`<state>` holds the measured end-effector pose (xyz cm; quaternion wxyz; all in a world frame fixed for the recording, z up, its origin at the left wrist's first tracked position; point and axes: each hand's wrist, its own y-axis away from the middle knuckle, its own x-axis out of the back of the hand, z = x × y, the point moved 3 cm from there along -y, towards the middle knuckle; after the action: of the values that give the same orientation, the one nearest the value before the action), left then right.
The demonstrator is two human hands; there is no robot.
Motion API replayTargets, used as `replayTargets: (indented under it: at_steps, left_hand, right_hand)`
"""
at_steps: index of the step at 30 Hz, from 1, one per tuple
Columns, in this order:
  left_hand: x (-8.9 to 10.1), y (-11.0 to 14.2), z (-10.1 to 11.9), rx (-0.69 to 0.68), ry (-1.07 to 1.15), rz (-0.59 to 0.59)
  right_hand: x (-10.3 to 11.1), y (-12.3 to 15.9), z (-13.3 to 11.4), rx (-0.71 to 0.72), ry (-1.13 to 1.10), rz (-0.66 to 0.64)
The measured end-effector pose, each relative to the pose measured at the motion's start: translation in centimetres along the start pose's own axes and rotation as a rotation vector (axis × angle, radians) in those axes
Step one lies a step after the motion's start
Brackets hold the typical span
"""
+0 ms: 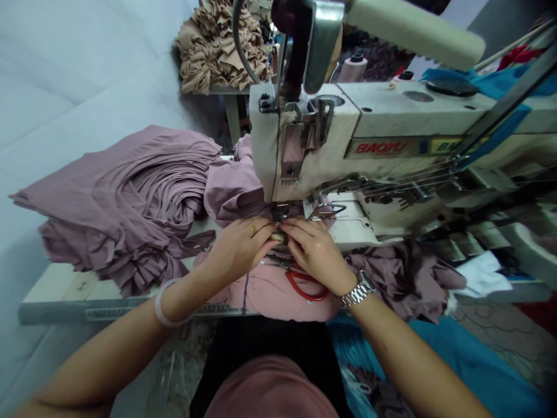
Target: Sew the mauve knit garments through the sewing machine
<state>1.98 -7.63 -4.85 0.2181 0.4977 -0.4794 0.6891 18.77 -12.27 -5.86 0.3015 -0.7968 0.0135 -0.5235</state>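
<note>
My left hand (243,241) and my right hand (315,247) meet right in front of the presser foot (281,212) of a white sewing machine (265,154). The fingertips of both press together on mauve fabric (237,186), which runs under the needle area and bunches up behind and to the left. Exactly how each fingertip grips the cloth is partly hidden. Just below my hands lie scissors with red handles (290,285), on folded pink cloth (270,290) at the table's front edge. My right forearm passes beside the scissors.
A tall pile of mauve fabric pieces (130,174) covers the table's left side. More dark mauve cloth (395,278) lies at right beneath the machine arm. Beige pieces (221,49) are heaped behind, near a thread cone (352,68). Blue cloth (470,360) hangs low at right.
</note>
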Motion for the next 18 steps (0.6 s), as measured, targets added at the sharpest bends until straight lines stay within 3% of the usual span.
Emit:
replayTargets:
  at_steps: [11,18]
  left_hand:
    - [-0.31,0.56,-0.11,-0.026,0.015,0.023]
    - [-0.27,0.35,0.37,0.003,-0.042,0.025]
  right_hand:
    - [0.08,0.35,0.16,0.036,0.033,-0.024]
    - [0.29,0.14,-0.04,0.071,0.168,-0.021]
